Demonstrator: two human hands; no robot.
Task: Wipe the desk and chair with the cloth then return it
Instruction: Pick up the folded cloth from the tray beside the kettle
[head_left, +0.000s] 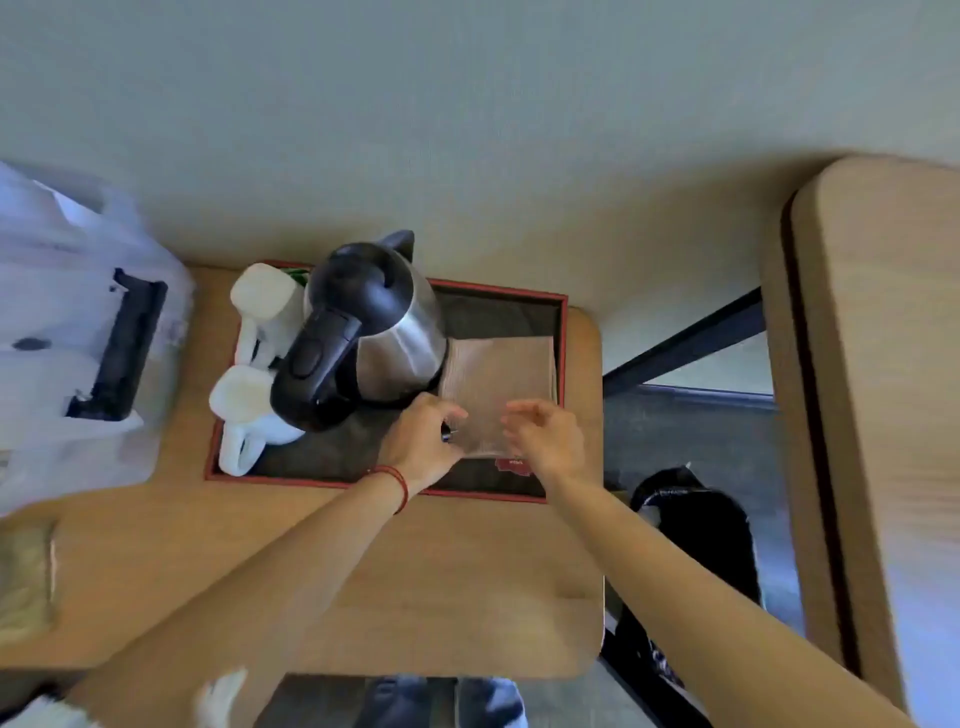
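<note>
A folded beige cloth (498, 379) lies flat on the dark liner of a red-rimmed tray (563, 322) at the back of the wooden desk (415, 571). My left hand (423, 436), with a red cord round the wrist, is curled at the cloth's near left corner, thumb and fingers pinched on its edge. A small dark thing shows at its fingers. My right hand (548, 439) hovers over the cloth's near right corner with its fingers loosely apart. The near edge of the cloth is blurred. I cannot pick out a chair.
A steel kettle (395, 332) with a black handle stands on the tray, touching the cloth's left side, with two white mugs (260, 296) beside it. A white plastic bag (78, 312) fills the desk's left. A black bag (691, 525) sits on the floor beside a wooden panel (883, 364).
</note>
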